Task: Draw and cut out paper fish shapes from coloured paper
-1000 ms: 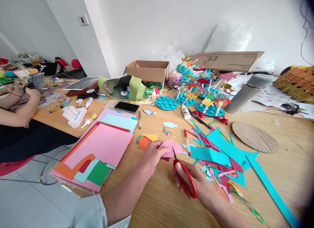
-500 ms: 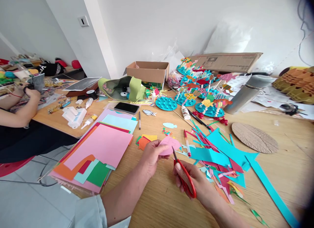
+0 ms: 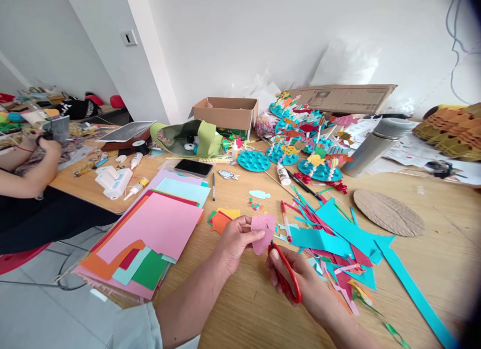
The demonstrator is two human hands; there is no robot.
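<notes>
My left hand (image 3: 235, 241) pinches a small pink paper cut-out (image 3: 263, 231) and holds it up just above the wooden table (image 3: 443, 258). My right hand (image 3: 296, 281) grips red-handled scissors (image 3: 285, 271), whose blades reach into the lower edge of the pink piece. A stack of coloured paper sheets (image 3: 150, 233), pink on top, lies to the left of my hands. Blue, red and pink paper offcuts (image 3: 338, 238) are spread to the right.
A red pen (image 3: 286, 221), a phone (image 3: 194, 167), a glue bottle (image 3: 282, 173), blue paper fish craft pieces (image 3: 304, 143), a cardboard box (image 3: 225, 112), a metal flask (image 3: 372, 143) and a corrugated cardboard oval (image 3: 389, 212) lie farther back. Another person's arm (image 3: 26, 163) works at the left table.
My left hand has turned the pink cut-out from lying flat to hanging more upright, and the scissors have closed in on its lower edge.
</notes>
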